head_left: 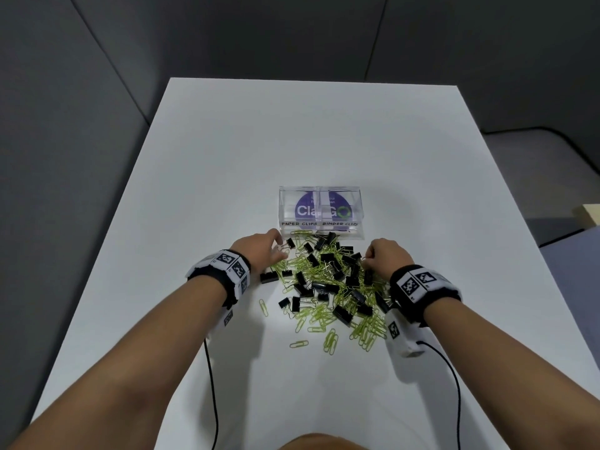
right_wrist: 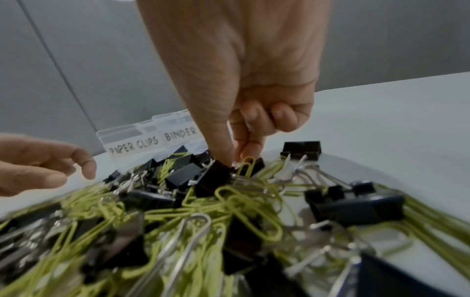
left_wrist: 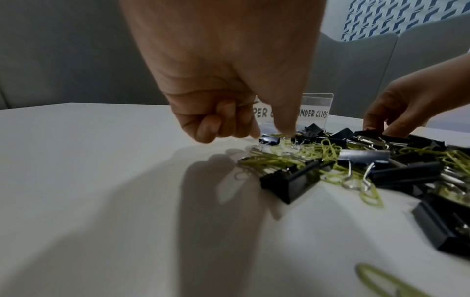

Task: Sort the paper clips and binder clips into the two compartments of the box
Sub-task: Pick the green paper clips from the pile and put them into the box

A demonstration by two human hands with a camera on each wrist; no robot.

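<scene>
A heap of yellow-green paper clips [head_left: 319, 315] and black binder clips [head_left: 342, 315] lies on the white table, just in front of a clear two-compartment box [head_left: 319, 190]. The box is labelled PAPER CLIPS on the left and BINDER CLIPS on the right. My left hand [head_left: 281, 250] is at the heap's far-left edge. Its thumb and forefinger reach down either side of a small binder clip [left_wrist: 269, 139], and its curled fingers hold a thin wire clip [left_wrist: 245, 104]. My right hand [right_wrist: 237, 156] is at the far-right edge and pinches an upright paper clip [right_wrist: 248, 163]. Its thumb touches a binder clip [right_wrist: 216, 172].
The table [head_left: 201, 196] ends at its left and right edges over dark floor. Black cables [head_left: 212, 378] run from both wrist units toward me. A few stray paper clips [head_left: 264, 306] lie at the near left of the heap.
</scene>
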